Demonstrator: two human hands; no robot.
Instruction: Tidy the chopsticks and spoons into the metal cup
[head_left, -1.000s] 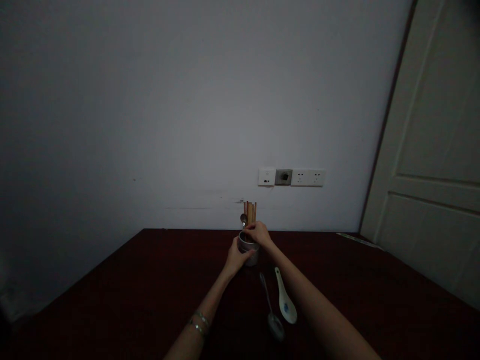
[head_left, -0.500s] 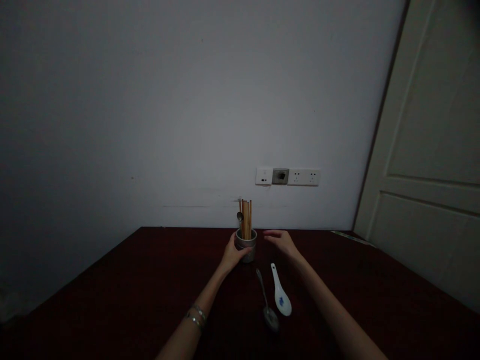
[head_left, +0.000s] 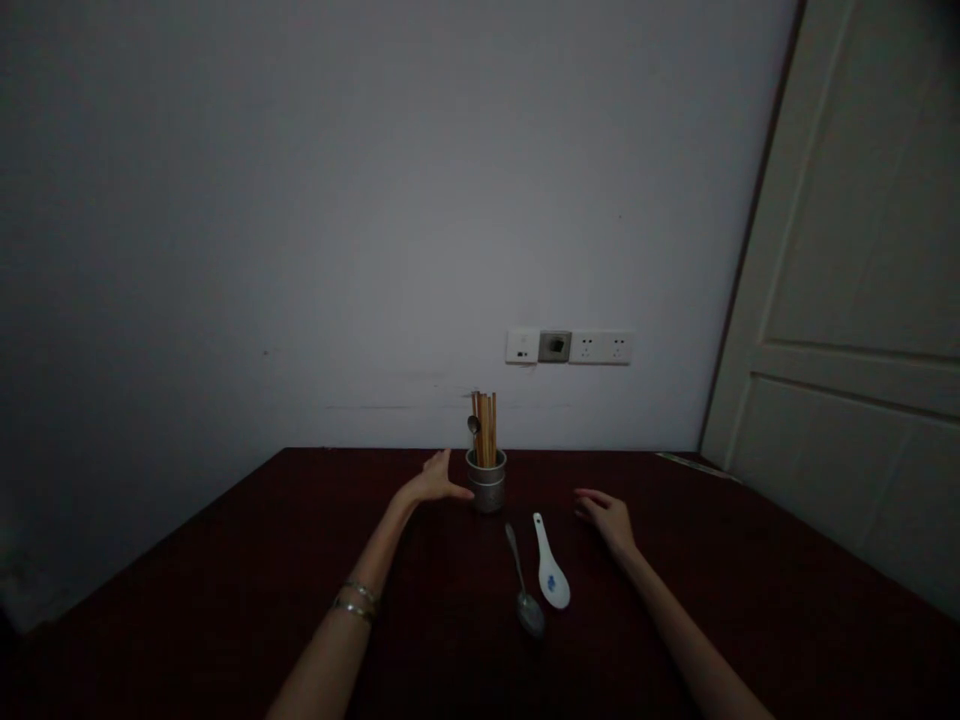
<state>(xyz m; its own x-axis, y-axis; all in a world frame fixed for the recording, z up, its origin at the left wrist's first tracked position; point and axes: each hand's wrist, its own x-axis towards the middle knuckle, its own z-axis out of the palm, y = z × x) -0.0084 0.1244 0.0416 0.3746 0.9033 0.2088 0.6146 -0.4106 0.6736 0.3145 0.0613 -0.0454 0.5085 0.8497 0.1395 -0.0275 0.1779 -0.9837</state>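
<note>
A grey metal utensil holder (head_left: 489, 492) stands upright near the back of the table, with several wooden chopsticks (head_left: 486, 430) and a small metal spoon (head_left: 473, 424) sticking out of its top. Just left of the holder is my left hand (head_left: 433, 480), its thumb and fingers spread wide and nothing in its grasp; the thumb tip is close to the holder's side. My right hand (head_left: 606, 518) is over the table to the right, empty, its fingers loosely bent. Between my forearms lie a metal spoon (head_left: 529, 612) and a white ceramic soup spoon (head_left: 553, 580) with a blue mark.
The dark red tabletop (head_left: 247, 560) meets a plain wall at its far edge. Several sockets and switches (head_left: 600, 347) are set in the wall above it. A pale panelled door (head_left: 855, 300) is at the right. A thin strip (head_left: 694, 465) lies along the back right edge.
My left hand has let go of the utensil holder and moved left. My right hand has drawn away from it, to the right and nearer to me. The view has shifted slightly.
</note>
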